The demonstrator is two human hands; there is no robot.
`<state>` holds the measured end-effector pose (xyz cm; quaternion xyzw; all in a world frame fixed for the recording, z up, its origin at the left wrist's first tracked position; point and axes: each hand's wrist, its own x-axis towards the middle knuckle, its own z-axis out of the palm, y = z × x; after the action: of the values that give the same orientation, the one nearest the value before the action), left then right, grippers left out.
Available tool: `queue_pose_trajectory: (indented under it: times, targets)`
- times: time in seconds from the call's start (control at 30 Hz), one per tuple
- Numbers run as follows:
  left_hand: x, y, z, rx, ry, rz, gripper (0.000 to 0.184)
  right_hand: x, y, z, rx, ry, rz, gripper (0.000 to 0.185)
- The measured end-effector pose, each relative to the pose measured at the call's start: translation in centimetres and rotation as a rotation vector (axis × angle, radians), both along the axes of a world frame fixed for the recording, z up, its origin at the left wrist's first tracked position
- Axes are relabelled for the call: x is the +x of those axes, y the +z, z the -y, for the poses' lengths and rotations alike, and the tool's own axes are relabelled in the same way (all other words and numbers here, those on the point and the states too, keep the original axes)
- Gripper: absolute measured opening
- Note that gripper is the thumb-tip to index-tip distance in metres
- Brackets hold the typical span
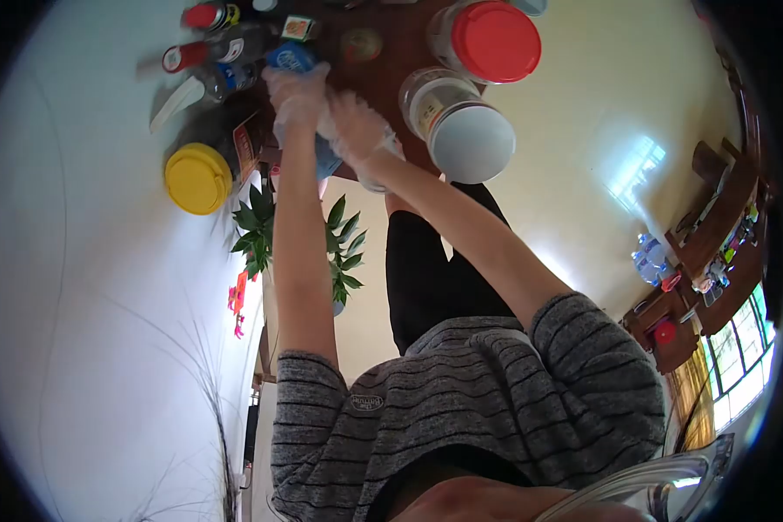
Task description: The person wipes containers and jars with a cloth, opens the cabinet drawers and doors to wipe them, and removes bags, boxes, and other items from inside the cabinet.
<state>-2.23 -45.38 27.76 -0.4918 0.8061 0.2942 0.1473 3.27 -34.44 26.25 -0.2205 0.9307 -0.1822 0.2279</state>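
Observation:
Both my hands wear thin clear plastic gloves and are close together over the dark brown table (383, 78). My left hand (298, 97) has its fingers curled at a blue-topped container (292, 57); motion blur hides whether it grips this or something else. Against its inner side is my right hand (355, 126), fingers bent inward, with whatever they hold hidden. A blue-grey item (326, 161) shows partly below both hands. Beneath the right wrist, part of a clear object (372, 184) is visible.
On the left stand a yellow-lidded jar (197, 179), a red-capped bottle (185, 57) and a white-handled item (177, 103). A red-lidded jar (496, 40) and a white-lidded jar (471, 143) are on the right. A leafy plant (257, 228) grows below the table edge.

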Motion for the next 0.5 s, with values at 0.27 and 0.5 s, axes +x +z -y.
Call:
queue_pose_trajectory:
  times: [0.27, 0.5]
  targets:
    - [3.8, 3.2, 1.8, 0.281, 0.181, -0.191, 0.063, 1.6, 11.3, -4.5, -0.303, 0.010, 0.392, 0.074]
    - [8.6, 11.6, -1.7, 0.516, 0.486, -0.514, 0.052, -1.2, 20.1, -12.4, -0.652, 0.050, 0.383, 0.079]
